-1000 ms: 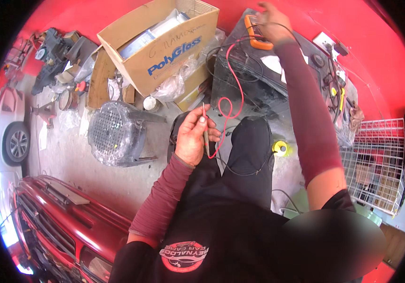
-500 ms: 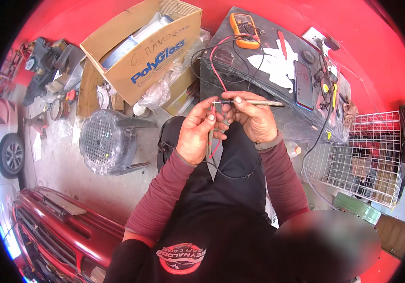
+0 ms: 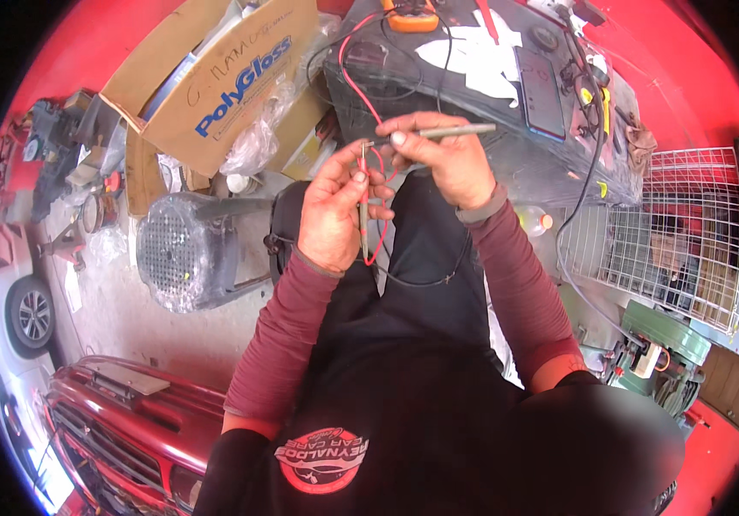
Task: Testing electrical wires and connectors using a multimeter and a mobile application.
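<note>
Left hand (image 3: 335,215) pinches red probe (image 3: 363,202), tip at 12 o'clock. Right hand (image 3: 438,163) pinches grey probe (image 3: 451,132), pointing 3 o'clock. Probes look light, stiff; grip mid-shaft; leads limp.

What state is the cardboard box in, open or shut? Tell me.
Open. The cardboard box has its top flaps spread apart, and plastic-wrapped items show inside.

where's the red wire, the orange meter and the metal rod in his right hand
red wire (image 3: 354,79), head view, on the stretch crossing the dark bench
orange meter (image 3: 412,15), head view, on its lower body
metal rod (image 3: 460,131), head view, on the bare shaft past the fingers
</note>
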Available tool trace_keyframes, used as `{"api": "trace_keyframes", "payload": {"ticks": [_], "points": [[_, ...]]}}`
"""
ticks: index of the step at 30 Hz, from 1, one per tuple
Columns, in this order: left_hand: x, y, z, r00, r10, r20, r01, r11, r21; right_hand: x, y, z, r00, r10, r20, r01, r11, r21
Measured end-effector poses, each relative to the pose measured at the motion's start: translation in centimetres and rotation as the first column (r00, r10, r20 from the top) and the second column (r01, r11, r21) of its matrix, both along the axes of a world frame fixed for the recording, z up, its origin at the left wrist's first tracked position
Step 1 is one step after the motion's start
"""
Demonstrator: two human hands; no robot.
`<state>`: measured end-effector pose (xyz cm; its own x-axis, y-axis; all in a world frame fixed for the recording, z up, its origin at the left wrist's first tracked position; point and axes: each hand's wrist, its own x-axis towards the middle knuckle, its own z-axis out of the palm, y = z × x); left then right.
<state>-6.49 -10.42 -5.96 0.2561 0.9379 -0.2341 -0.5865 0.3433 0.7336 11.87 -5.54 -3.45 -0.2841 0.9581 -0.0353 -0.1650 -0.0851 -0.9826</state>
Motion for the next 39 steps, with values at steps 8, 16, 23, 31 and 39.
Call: {"api": "trace_keyframes", "payload": {"ticks": [8, 16, 23, 31, 39], "points": [[-0.1, -0.8, -0.9, 0.997, 0.008, 0.074, -0.004, 0.998, -0.056, 0.2, 0.2, -0.2, 0.999, -0.007, -0.053, 0.000, 0.991, -0.132], [-1.7, -0.3, -0.2, 0.981, 0.066, 0.183, -0.066, 0.998, -0.006, 1.9, 5.6, 4.8, 0.893, -0.423, -0.155, 0.449, 0.806, 0.386], [-1.8, -0.4, 0.8, 0.980, 0.106, 0.168, -0.106, 0.994, -0.007, 4.4, 20.9, 2.2, 0.655, -0.634, 0.411, 0.127, 0.628, 0.768], [-3.1, -0.5, 0.8, 0.986, 0.118, 0.120, -0.119, 0.993, 0.004, 4.0, 22.2, 2.7, 0.442, -0.528, 0.725, -0.073, 0.784, 0.616], [-2.3, -0.4, 1.1, 0.978, 0.144, 0.151, -0.144, 0.989, -0.010, 2.7, 19.0, 4.3, 0.711, -0.573, 0.408, 0.166, 0.701, 0.694]]}}
